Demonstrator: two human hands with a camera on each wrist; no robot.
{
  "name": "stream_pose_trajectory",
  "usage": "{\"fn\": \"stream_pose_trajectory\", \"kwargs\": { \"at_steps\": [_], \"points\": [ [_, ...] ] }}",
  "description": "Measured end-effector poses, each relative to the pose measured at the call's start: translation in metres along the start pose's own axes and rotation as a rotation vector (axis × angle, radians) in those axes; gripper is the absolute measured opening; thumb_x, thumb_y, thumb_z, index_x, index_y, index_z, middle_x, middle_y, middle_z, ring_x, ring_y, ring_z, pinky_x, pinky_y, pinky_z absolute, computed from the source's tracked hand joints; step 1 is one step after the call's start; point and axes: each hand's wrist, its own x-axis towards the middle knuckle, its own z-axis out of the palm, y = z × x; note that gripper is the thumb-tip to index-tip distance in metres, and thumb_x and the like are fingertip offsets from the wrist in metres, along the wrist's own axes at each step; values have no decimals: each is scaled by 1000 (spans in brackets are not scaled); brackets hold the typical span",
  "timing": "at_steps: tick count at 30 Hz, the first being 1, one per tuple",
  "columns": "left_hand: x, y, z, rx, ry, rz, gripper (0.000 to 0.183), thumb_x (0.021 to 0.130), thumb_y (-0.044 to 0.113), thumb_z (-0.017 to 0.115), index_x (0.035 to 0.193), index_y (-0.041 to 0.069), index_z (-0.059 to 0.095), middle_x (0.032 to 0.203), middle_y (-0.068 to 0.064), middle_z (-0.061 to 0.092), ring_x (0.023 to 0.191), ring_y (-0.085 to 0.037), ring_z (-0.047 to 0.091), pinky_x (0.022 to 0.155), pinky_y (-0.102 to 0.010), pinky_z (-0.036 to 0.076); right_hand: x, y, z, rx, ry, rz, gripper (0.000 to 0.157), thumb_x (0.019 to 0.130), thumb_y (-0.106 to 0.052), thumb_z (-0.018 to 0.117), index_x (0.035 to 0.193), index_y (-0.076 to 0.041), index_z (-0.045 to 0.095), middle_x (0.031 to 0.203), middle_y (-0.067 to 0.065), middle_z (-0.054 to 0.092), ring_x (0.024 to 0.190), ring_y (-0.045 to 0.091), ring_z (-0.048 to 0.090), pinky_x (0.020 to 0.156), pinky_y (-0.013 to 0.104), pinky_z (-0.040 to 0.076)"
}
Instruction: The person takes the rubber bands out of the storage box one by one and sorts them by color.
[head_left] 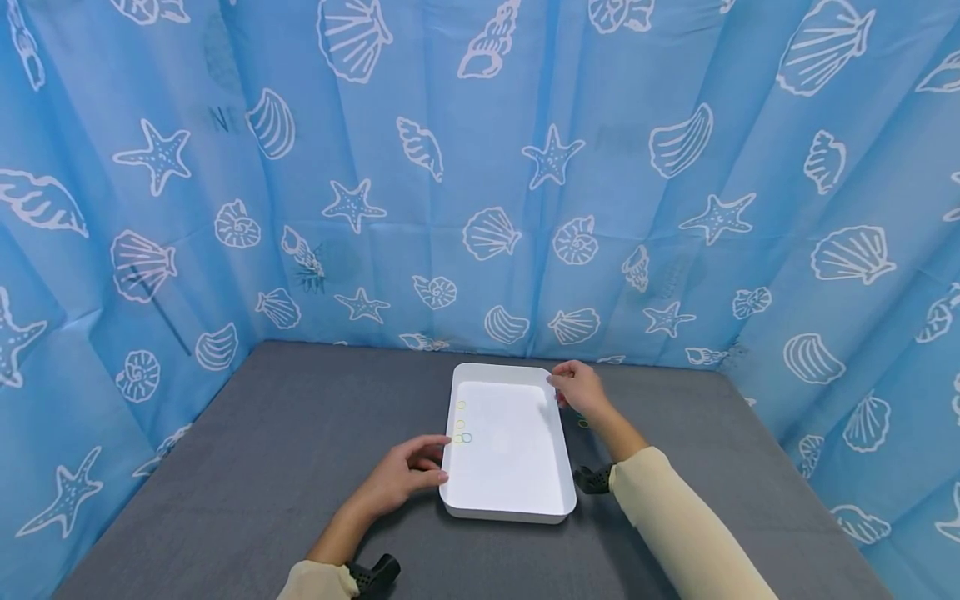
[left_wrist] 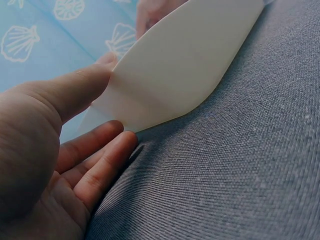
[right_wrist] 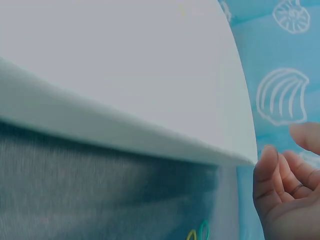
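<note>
A white rectangular tray (head_left: 510, 512) lies on a grey cloth-covered table. Several thin coloured loops, like small rubber bands, are along its left inner side, among them a teal one (head_left: 472, 437) and a yellow one (head_left: 465, 406). My left hand (head_left: 401, 475) touches the tray's left outer wall; in the left wrist view the thumb is at the rim and the other fingers lie lower against the wall. My right hand (head_left: 581, 388) has its fingertips at the far right corner. The right wrist view shows its fingers loosely bent by that corner (right_wrist: 252, 159).
Right of the tray, a yellow loop (right_wrist: 189, 236) and a green loop (right_wrist: 201, 231) rest on the table (head_left: 337, 400). Blue curtains (head_left: 450, 192) with white shell and starfish prints surround the table's back and sides. Black devices (head_left: 595, 480) are on both wrists.
</note>
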Motion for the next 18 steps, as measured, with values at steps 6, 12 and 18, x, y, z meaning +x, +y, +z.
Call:
{"fn": "stream_pose_trajectory", "kwargs": {
  "at_steps": [6,12,18],
  "points": [
    [9,-24,1,16,8,6,50,88,9,72,134,2,54,118,-20,61,94,-25,62,75,-31,50,0,-11,15,8,-67,28,39,96,-17,62,127,4,52,106,25,59,77,32,64,70,40,54],
    [14,-37,0,17,15,-8,52,88,14,73,136,7,54,119,-14,61,95,-22,61,75,-31,50,-3,-19,29,-2,-109,-7,44,94,-17,65,130,4,51,102,20,59,85,34,65,74,42,54],
    [15,-38,0,7,5,1,52,88,11,73,136,4,54,119,-17,61,94,-24,61,75,-32,50,-5,-21,45,-58,-154,-51,49,92,-17,68,134,2,50,104,15,58,90,32,63,76,41,53]
  ]
}}
